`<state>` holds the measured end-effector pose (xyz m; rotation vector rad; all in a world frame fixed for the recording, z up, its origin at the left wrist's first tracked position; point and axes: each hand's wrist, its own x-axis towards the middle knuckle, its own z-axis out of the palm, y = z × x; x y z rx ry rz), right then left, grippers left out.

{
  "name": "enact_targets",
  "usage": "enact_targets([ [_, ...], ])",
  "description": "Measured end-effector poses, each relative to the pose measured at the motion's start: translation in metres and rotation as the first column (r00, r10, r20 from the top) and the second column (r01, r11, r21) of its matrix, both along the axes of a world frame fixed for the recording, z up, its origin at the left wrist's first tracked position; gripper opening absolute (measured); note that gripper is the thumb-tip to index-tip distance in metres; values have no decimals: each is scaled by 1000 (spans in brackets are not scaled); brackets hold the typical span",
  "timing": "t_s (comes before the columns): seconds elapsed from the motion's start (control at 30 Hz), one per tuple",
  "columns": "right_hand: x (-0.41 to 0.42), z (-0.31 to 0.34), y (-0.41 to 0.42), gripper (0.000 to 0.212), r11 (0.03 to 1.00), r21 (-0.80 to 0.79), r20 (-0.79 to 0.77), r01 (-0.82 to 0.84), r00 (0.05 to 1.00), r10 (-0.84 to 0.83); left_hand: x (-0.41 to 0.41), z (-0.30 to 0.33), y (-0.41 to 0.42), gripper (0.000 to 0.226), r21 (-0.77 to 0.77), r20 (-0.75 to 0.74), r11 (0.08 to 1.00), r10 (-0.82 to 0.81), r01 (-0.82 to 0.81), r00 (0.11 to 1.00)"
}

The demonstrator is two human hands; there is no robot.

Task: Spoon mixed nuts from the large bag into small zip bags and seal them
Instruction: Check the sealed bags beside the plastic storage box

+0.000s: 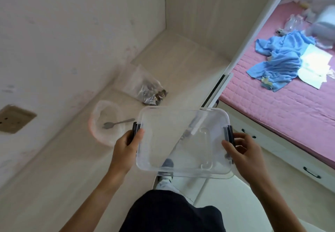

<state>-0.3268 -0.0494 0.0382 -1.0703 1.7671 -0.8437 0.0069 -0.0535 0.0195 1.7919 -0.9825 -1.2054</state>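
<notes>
A clear box [183, 141] fills the space at the front edge of the desk [63, 177], gripped at its dark side clips by the left hand [126, 144] and right hand [243, 150]. Beyond it, the bowl [107, 122] with a spoon [117, 123] sits near the wall [63, 41], and the nut bag [145, 86] lies further back. Bare desk runs between bag and box, behind the bag into the corner, and along the near left. The wall closes the left side.

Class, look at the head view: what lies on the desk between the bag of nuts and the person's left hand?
The bowl with a spoon in it lies between the bag of nuts and the left hand.
</notes>
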Motion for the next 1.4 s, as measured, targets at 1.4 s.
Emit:
enact_targets([
  [1.4,121,-67,-241,31,353,230,-94,-907,340,936,-55,-60,60,65,106,274,540,791,-835,547],
])
